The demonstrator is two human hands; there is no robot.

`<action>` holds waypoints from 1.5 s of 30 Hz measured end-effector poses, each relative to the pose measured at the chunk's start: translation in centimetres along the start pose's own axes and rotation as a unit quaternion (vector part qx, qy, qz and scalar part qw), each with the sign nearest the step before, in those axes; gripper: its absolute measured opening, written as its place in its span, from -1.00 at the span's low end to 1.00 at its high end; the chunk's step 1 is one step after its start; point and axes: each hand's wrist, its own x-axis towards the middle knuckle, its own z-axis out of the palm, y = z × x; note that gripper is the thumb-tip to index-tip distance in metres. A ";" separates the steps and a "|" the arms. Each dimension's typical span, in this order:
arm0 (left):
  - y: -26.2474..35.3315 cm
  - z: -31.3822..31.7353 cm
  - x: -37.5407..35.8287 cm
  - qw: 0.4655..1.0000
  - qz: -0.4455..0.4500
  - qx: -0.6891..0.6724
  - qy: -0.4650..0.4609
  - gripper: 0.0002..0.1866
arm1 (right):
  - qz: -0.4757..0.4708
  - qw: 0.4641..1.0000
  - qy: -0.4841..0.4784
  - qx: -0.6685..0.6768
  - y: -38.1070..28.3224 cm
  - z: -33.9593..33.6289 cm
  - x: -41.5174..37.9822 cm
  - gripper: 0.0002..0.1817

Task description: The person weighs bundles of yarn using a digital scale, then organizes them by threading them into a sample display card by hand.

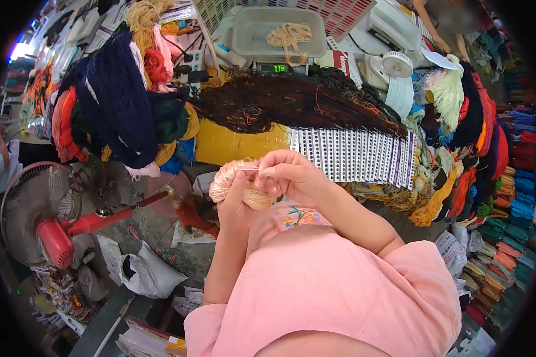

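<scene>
A skein of pale peach yarn [221, 185] is bunched up in front of my body, close to the table's near edge. My left hand [234, 207] is wrapped round its lower side, with the thumb pressed on top. Right beside it, my right hand [292, 174] has its thumb and forefinger pinched together. A thin pale strand of yarn [251, 169] stretches from the skein to these fingertips. The right palm hides part of the skein.
Dark brown yarn [280, 98] lies across the table behind a punched sample card [351, 153]. A scale [279, 68] carries a plastic tub [241, 35] with cream yarn. Navy hanks [116, 98] hang left, above a red fan [56, 241]. Another person's arm [426, 21] shows top right.
</scene>
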 end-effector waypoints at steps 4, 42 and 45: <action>0.8 -0.3 0.4 0.999 0.042 0.013 0.012 -0.65 | 0.068 0.996 -0.049 0.038 -0.7 -1.2 0.5 -0.92; 4.6 -4.3 -5.2 0.993 0.029 -0.116 0.012 -0.69 | -0.169 0.656 -0.184 -0.712 -1.8 6.9 7.4 -0.57; 4.7 -3.7 -4.5 0.994 0.012 -0.110 -0.006 -0.70 | -0.128 0.536 -0.264 -0.791 -2.3 7.9 4.6 -0.37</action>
